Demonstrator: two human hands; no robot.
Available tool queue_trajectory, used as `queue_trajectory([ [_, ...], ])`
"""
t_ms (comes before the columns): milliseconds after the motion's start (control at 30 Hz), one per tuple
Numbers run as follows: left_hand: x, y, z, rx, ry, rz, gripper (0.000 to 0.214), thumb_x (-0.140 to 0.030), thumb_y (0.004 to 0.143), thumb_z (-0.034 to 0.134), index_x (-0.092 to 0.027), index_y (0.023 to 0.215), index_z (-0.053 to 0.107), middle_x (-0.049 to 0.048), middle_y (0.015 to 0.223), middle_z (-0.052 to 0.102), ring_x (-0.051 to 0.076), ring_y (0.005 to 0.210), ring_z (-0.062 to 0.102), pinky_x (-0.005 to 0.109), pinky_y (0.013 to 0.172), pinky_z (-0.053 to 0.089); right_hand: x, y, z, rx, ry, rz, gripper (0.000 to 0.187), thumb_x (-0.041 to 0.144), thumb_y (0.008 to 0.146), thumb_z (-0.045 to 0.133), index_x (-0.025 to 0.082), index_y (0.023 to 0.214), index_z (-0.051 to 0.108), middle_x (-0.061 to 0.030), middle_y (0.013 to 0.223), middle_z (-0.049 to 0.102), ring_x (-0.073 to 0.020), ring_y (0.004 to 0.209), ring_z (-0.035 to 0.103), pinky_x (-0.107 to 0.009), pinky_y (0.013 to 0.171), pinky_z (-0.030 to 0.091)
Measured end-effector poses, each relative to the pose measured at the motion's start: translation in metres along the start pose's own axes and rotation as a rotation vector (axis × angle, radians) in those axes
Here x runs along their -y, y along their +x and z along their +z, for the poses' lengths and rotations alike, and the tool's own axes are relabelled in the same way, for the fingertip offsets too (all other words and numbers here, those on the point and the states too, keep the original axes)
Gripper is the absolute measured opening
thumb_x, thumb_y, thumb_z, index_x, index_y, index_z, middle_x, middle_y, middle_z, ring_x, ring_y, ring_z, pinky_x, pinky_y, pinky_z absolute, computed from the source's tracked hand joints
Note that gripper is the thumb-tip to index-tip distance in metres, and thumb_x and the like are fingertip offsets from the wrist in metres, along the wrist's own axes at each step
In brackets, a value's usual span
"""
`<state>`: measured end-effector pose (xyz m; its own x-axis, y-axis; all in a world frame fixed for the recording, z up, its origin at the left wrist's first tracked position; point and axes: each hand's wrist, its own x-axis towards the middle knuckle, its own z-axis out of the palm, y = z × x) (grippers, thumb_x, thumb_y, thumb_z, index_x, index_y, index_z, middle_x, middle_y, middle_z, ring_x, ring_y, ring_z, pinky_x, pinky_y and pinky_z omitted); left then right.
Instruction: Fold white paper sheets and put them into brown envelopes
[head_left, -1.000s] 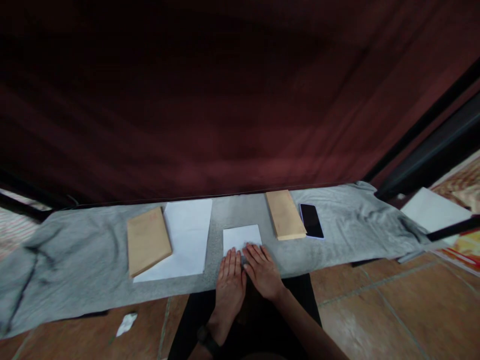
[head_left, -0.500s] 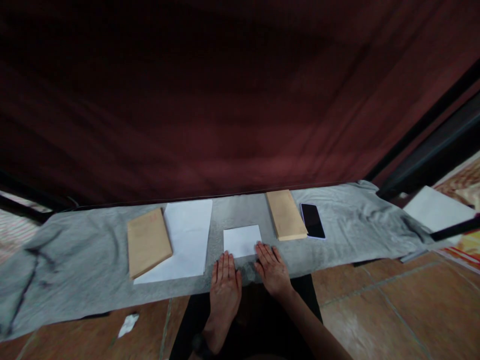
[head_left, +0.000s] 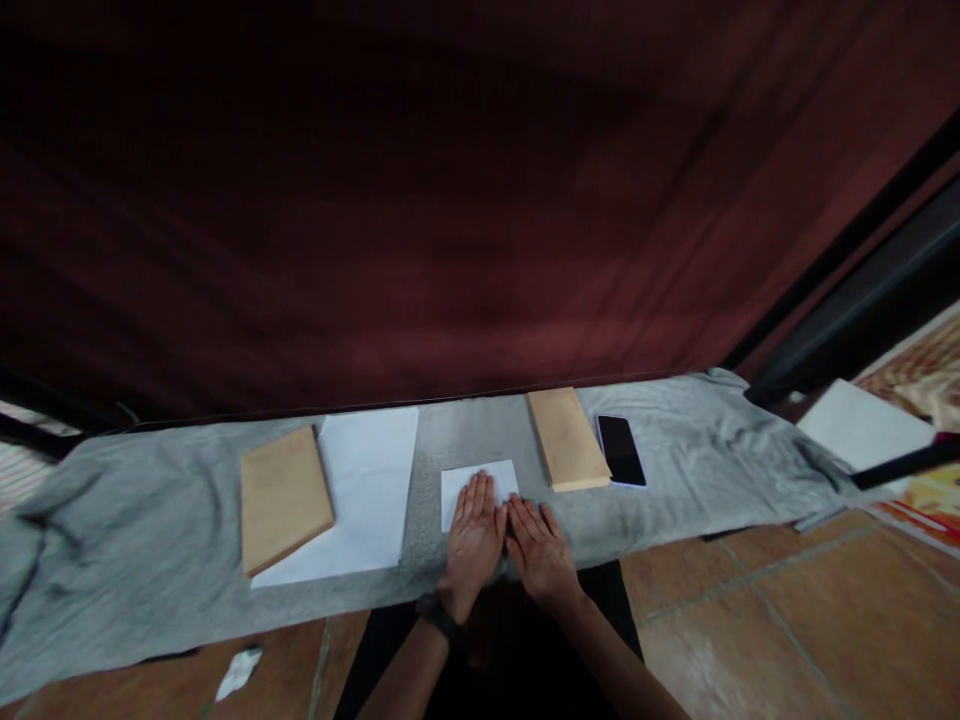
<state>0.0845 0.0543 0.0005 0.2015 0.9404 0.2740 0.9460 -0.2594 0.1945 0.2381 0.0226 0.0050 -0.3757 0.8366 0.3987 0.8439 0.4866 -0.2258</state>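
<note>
A small white piece of paper [head_left: 454, 489], perhaps folded, lies flat on the grey cloth in front of me. Across its middle and near edge rests my left hand [head_left: 475, 538], palm down with the fingers stretched out, covering part of it. My right hand [head_left: 541, 550] also lies flat, its fingertips at the paper's near right corner and its thumb side close to my left hand. Neither hand grips anything. A dark band [head_left: 439, 616] circles my left wrist.
Left of the paper, a stack of brown envelopes [head_left: 285, 500] overlaps larger white sheets [head_left: 369, 490]. Another brown stack [head_left: 568, 440] and a phone [head_left: 621, 450] lie to the right. The grey cloth [head_left: 697, 470] covers a narrow surface before a dark red curtain [head_left: 450, 250]. Crumpled white paper [head_left: 238, 673] is on the tiled floor.
My left hand has slid right and forward from the paper's near left corner onto its middle. My right hand stays near the right corner. The view has shifted slightly.
</note>
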Motion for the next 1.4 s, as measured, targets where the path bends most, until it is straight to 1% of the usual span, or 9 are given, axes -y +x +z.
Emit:
queue_trajectory([
  [167,0.022,-0.003,-0.003,-0.041,0.056,-0.095,0.056,-0.029,0.101,0.030,-0.002,0.150,0.036,0.0209,0.155,0.039,0.028,0.148,0.029,0.049,0.119,0.034,0.002,-0.001,0.000,-0.021,0.020,0.010,0.047,0.029,0.104,0.040,0.017,0.149,0.043,-0.0071,0.148,0.052,-0.0224,0.136,0.049,-0.044,0.121,0.027],
  [267,0.029,-0.003,-0.005,-0.071,0.071,-0.101,0.057,-0.028,0.100,0.031,-0.003,0.151,0.034,0.0205,0.156,0.039,0.029,0.149,0.028,0.050,0.119,0.033,0.002,0.002,-0.001,0.004,0.033,0.040,0.047,0.030,0.105,0.038,0.019,0.149,0.043,-0.0065,0.148,0.052,-0.0222,0.137,0.048,-0.045,0.120,0.028],
  [433,0.028,-0.002,-0.006,-0.105,0.084,-0.098,0.058,-0.025,0.099,0.033,-0.003,0.152,0.032,0.0211,0.156,0.037,0.030,0.149,0.027,0.051,0.119,0.033,0.007,0.034,0.003,0.074,0.052,0.039,0.045,0.031,0.105,0.035,0.020,0.147,0.047,-0.0047,0.150,0.050,-0.0214,0.139,0.045,-0.044,0.120,0.030],
  [600,0.029,-0.005,-0.004,-0.089,0.119,-0.086,0.059,-0.014,0.094,0.034,-0.003,0.152,0.032,0.0200,0.157,0.038,0.029,0.150,0.026,0.049,0.119,0.033,0.012,0.063,0.020,0.118,0.094,-0.006,0.045,0.031,0.105,0.035,0.020,0.147,0.047,-0.0059,0.149,0.051,-0.0212,0.139,0.045,-0.045,0.118,0.031],
  [700,0.029,-0.005,-0.004,-0.073,0.132,-0.093,0.058,-0.014,0.093,0.034,-0.001,0.150,0.036,0.0207,0.156,0.039,0.029,0.149,0.026,0.048,0.118,0.034,0.008,0.063,0.029,0.120,0.071,-0.026,0.047,0.031,0.104,0.037,0.019,0.149,0.043,-0.0066,0.151,0.048,-0.0214,0.141,0.044,-0.045,0.118,0.031],
  [833,0.028,-0.004,-0.005,-0.071,0.122,-0.102,0.055,-0.020,0.097,0.033,-0.001,0.148,0.040,0.0206,0.155,0.040,0.030,0.149,0.027,0.049,0.118,0.034,-0.002,0.061,0.035,0.068,0.014,-0.026,0.048,0.031,0.104,0.038,0.017,0.150,0.041,-0.0092,0.152,0.047,-0.0220,0.142,0.042,-0.045,0.118,0.029],
  [1067,0.027,-0.002,-0.005,-0.093,0.079,-0.135,0.057,-0.026,0.098,0.035,-0.004,0.150,0.037,0.0192,0.155,0.041,0.029,0.148,0.031,0.049,0.118,0.034,-0.022,0.064,0.038,0.023,-0.044,0.028,0.049,0.033,0.104,0.039,0.016,0.150,0.042,-0.0110,0.151,0.048,-0.0232,0.140,0.043,-0.045,0.118,0.029],
  [1200,0.028,-0.003,-0.002,-0.090,0.073,-0.139,0.058,-0.031,0.099,0.035,-0.003,0.150,0.036,0.0204,0.155,0.041,0.029,0.148,0.031,0.049,0.118,0.034,-0.032,0.060,0.039,0.023,-0.071,0.057,0.051,0.035,0.105,0.035,0.014,0.152,0.039,-0.0121,0.152,0.046,-0.0244,0.142,0.041,-0.046,0.117,0.030],
  [1400,0.029,-0.004,0.000,-0.103,0.063,-0.143,0.063,-0.037,0.099,0.038,-0.004,0.152,0.033,0.0203,0.156,0.039,0.029,0.148,0.030,0.050,0.118,0.032,-0.035,0.057,0.039,0.023,-0.074,0.075,0.054,0.039,0.105,0.032,0.015,0.154,0.035,-0.0119,0.153,0.046,-0.0246,0.142,0.040,-0.047,0.117,0.031],
])
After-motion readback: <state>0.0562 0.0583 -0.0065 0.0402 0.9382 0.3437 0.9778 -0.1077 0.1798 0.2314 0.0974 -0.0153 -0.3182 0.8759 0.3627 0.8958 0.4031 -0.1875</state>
